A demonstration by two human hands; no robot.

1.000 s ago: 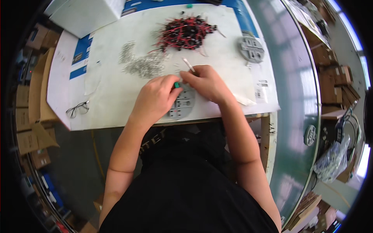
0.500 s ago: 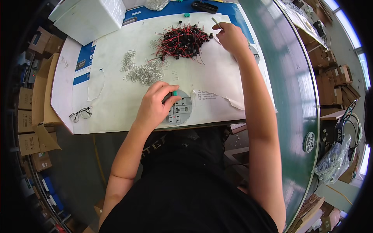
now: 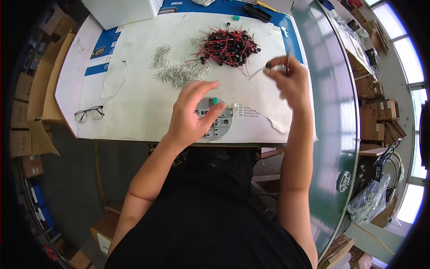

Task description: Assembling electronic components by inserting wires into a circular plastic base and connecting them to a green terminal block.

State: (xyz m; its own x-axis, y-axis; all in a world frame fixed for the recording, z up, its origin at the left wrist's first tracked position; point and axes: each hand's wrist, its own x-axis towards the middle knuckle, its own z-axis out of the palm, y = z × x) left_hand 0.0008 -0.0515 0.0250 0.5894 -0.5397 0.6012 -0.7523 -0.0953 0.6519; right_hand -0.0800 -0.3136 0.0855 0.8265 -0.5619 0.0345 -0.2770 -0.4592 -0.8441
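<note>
At the near edge of the white paper-covered table (image 3: pixel 143 121) lies a flat, round grey disc (image 3: pixel 227 115) with slots and small raised blocks. A small bright green block (image 3: pixel 214 100) shows at the disc's far side. The bare left hand (image 3: pixel 190 114) reaches over the disc's left part, thumb and fingers spread wide with nothing gripped between them; the green block shows in that gap, and whether the thumb touches it I cannot tell. Black-framed eyeglasses (image 3: pixel 89 114) lie near the left corner.

Farther off, on the right, the bare right hand (image 3: pixel 292 84) is curled, thumb and fingertips closed on a small black piece (image 3: pixel 268 65); a slim dark stick (image 3: pixel 287 63) stands up by its fingers. Blur hides finer detail.

Left of centre, beyond the left hand, are heaped U-shaped silver metal clips (image 3: pixel 179 74). Farther, right of them, is a tangled pile of black parts with red wires (image 3: pixel 229 47). Beyond it sit another green block (image 3: pixel 236 18) and, to its right, a long black object (image 3: pixel 257 13).
</note>
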